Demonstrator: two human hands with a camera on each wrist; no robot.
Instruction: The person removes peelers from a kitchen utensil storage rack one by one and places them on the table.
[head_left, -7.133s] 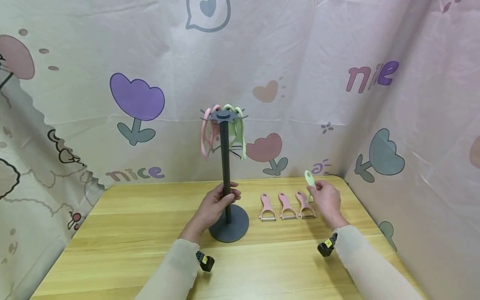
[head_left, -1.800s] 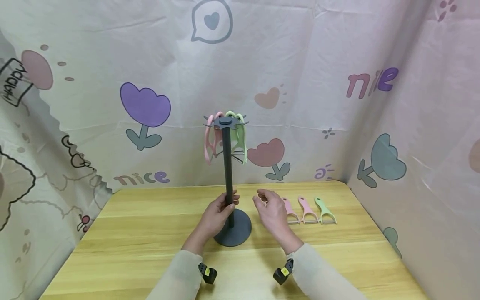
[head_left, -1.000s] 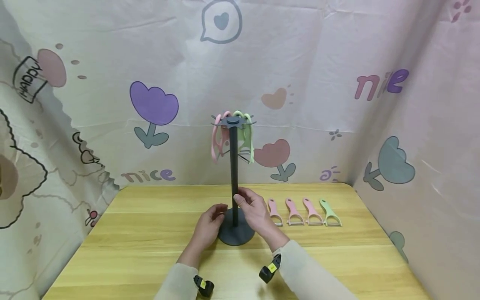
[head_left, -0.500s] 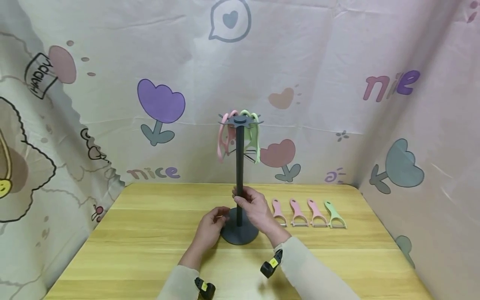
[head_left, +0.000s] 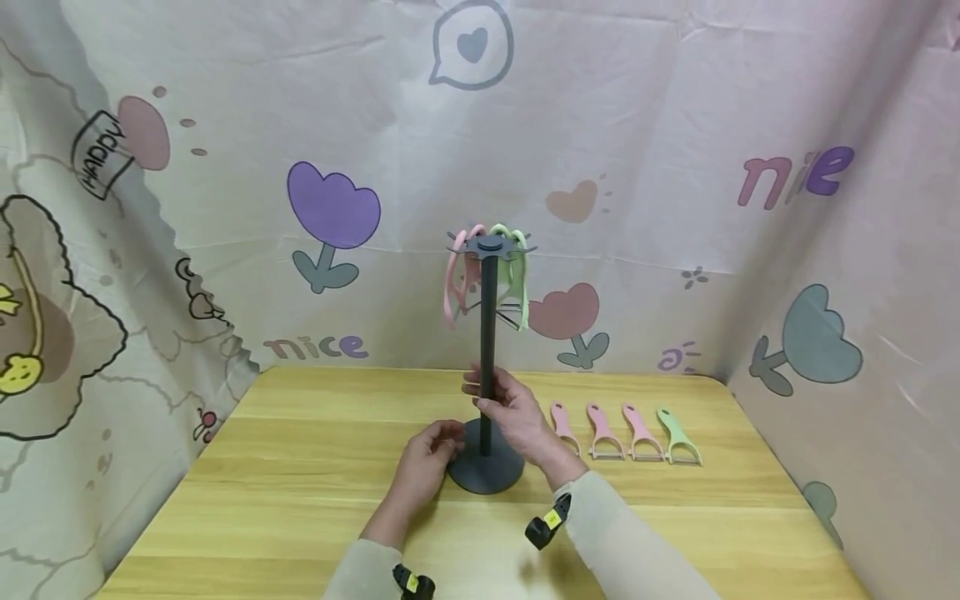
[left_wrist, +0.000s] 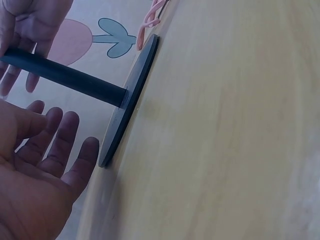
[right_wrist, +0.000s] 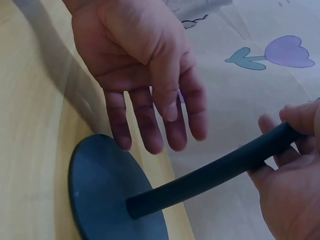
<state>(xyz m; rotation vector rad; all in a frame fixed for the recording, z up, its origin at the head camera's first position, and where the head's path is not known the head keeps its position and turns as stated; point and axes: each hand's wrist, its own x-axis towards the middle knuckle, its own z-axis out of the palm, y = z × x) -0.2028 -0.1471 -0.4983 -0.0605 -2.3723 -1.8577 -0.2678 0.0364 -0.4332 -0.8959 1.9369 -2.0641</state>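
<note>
A dark grey hook stand (head_left: 489,333) with a round base (head_left: 487,477) stands upright on the table. Pink peelers (head_left: 451,287) hang on its left hooks, green peelers (head_left: 522,287) on its right ones. My right hand (head_left: 519,422) holds the pole low down; in the right wrist view its thumb and fingers lie on opposite sides of the pole (right_wrist: 215,172). Beside the base's left edge is my left hand (head_left: 422,462), holding nothing. The left wrist view shows its fingers (left_wrist: 64,137) loosely bent, the little finger near the base's rim; whether it touches is unclear.
To the right of the stand, three pink peelers (head_left: 600,425) and one green peeler (head_left: 672,427) lie in a row, blades toward me. A printed cloth (head_left: 637,125) hangs behind and at both sides of the wooden table (head_left: 315,467).
The green peeler, earlier in my right hand, now lies at the row's right end. My left hand has let go of the pole and dropped beside the base; my right hand has taken the pole.
</note>
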